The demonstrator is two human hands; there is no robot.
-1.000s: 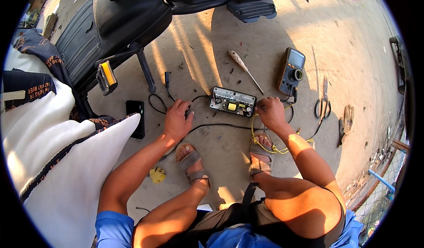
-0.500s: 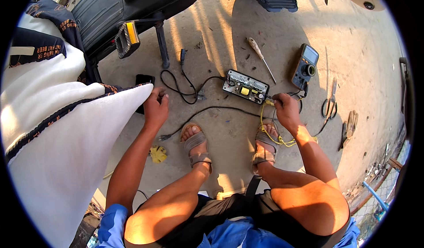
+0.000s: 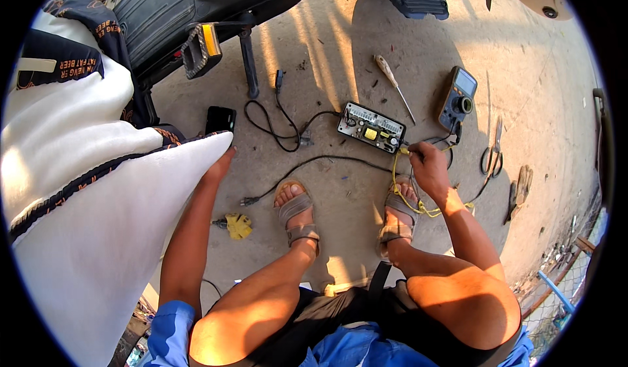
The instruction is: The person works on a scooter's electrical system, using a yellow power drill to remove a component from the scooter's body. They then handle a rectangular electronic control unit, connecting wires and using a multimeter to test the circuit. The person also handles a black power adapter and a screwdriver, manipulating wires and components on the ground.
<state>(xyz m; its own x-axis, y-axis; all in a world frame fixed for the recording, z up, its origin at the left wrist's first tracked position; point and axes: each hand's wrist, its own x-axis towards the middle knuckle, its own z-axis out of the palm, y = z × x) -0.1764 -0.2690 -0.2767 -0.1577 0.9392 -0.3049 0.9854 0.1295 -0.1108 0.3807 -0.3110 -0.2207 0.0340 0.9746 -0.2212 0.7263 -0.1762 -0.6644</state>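
Left hand (image 3: 220,165) and right hand (image 3: 429,167): white cloth (image 3: 111,223) partly hides the left, grip indeterminable; open circuit case (image 3: 371,129) lies beside the right; black phone (image 3: 220,119) lies near the left; yellow cable (image 3: 394,173), pinched by the right.

The left grip (image 3: 224,161) is partly covered by a white cloth (image 3: 118,236), so whether anything is held there cannot be told. The lower end of a phone (image 3: 221,119) is hidden by the same cloth. The yellow wire (image 3: 422,207) cannot be clearly traced beside the right grip (image 3: 429,169). The motorbike (image 3: 245,0) is cut off by the upper edge.
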